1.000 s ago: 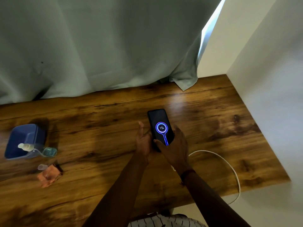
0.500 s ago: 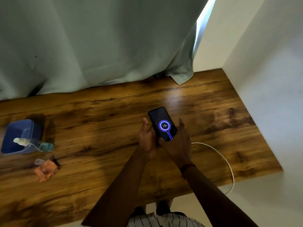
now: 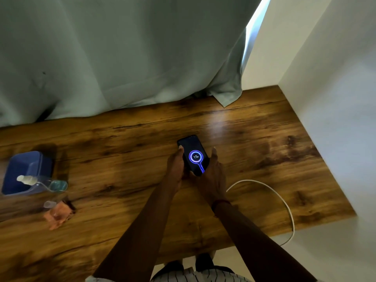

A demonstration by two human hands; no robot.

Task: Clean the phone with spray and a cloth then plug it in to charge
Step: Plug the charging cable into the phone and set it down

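Wooden table (image 3: pixel 122 149) below a green curtain (image 3: pixel 122 58) | left edge: blue box (image 3: pixel 26 167), spray bottle (image 3: pixel 40 183) lying against it, orange cloth (image 3: pixel 58 215) nearer me | centre: my left hand (image 3: pixel 176 165) and right hand (image 3: pixel 212 178) clasp the phone (image 3: pixel 194 154) by its sides, charging ring lit | right: white cable (image 3: pixel 284 202) loops off the near edge

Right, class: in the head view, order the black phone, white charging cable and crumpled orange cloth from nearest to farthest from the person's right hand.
1. Black phone, held in the right hand.
2. White charging cable, looping off to its right.
3. Crumpled orange cloth, far left.
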